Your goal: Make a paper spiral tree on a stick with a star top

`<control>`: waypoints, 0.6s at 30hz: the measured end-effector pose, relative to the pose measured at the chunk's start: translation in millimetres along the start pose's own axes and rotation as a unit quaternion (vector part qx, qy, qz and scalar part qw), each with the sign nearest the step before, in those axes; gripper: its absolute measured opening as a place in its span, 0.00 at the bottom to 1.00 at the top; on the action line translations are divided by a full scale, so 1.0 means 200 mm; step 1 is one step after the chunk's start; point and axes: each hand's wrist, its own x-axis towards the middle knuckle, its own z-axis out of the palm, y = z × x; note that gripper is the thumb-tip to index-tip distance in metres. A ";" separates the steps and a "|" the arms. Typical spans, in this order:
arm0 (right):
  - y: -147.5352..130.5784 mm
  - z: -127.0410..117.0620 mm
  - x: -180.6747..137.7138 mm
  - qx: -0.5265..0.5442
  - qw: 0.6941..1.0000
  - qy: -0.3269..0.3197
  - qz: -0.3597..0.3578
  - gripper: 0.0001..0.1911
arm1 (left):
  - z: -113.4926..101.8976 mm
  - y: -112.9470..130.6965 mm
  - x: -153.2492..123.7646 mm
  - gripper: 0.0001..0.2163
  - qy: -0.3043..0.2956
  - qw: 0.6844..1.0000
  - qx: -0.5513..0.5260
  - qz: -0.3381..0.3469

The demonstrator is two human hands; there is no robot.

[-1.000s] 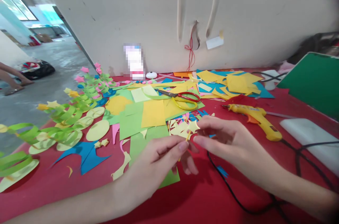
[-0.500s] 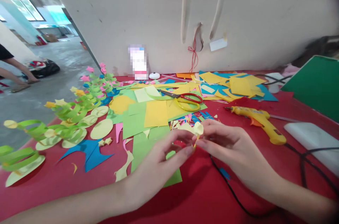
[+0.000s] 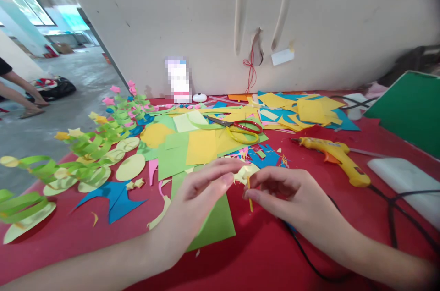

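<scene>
My right hand (image 3: 292,194) pinches a small pale-yellow paper flower (image 3: 245,171) by its thin yellow paper stem (image 3: 250,199), which points down below the fingers. Just left of the flower is my left hand (image 3: 202,190), its thumb and fingers apart. Whether its fingertips touch the flower's far side I cannot tell. Beneath the left hand lies a green paper sheet (image 3: 218,222). Beyond the hands are blue paper scraps (image 3: 263,158) and scissors (image 3: 245,131) with one red and one yellow handle.
A yellow hot glue gun (image 3: 337,156) lies at right, its black cord running near my right arm. Finished-looking green paper curls on pale ovals (image 3: 130,167) line the left edge. Coloured sheets (image 3: 312,110) lie at the back before a pale board. A phone (image 3: 179,80) leans there.
My left thumb has come off the yellow stem and the left hand has opened. The flower, in my right hand, has shifted slightly left, its stem now hanging more upright.
</scene>
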 end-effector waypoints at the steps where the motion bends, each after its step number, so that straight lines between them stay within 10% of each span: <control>1: 0.00 0.00 0.00 0.001 1.000 0.001 -0.003 0.05 | 0.00 0.00 0.00 0.11 0.000 1.000 -0.002 0.001; 18: -0.02 0.02 -0.02 0.011 1.000 0.018 0.009 0.03 | 0.01 0.02 -0.02 0.11 -0.016 0.999 0.020 -0.024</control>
